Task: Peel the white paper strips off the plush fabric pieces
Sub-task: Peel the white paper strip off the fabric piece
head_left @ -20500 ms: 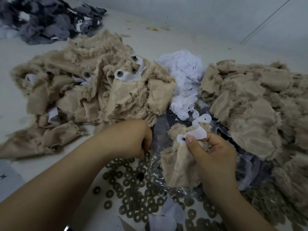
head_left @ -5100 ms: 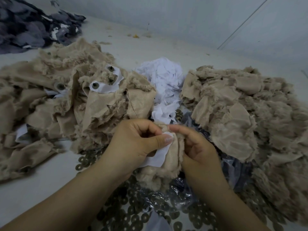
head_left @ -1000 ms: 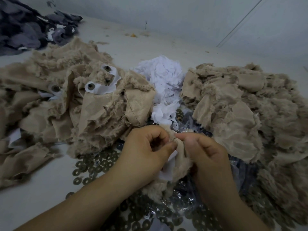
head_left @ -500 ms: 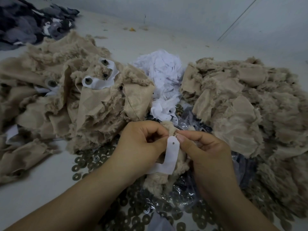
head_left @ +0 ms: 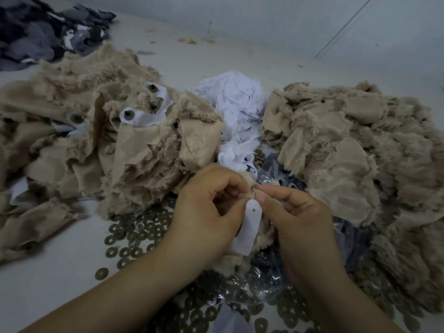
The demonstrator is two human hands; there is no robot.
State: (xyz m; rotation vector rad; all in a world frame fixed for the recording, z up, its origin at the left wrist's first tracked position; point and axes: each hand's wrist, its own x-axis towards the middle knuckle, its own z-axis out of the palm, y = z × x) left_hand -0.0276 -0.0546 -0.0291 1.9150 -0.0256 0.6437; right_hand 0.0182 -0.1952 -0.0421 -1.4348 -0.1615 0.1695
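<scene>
Between the two thumbs, in the head view, a white strip point(head_left: 249, 227) hangs down with a small hole near its top, its upper end at the right hand's point(head_left: 298, 217) thumb and forefinger, which are pinched together there. The left hand point(head_left: 206, 212) has its fingers curled round a tan plush piece point(head_left: 264, 234), most of it hidden behind both hands. I judge this strip nearly free but not yet dropped.

Beyond the fingertips lies a paper heap point(head_left: 236, 111) of white strips, seemingly ones already peeled. Past the right knuckles, the right pile point(head_left: 355, 145) shows no white strips, so it looks finished. Past the left knuckles, the left pile point(head_left: 101, 140) still carries white strips with dark studs, so much work remains. Under the wrists lie scattered washers point(head_left: 134, 236) and crinkled plastic point(head_left: 271, 272).
</scene>
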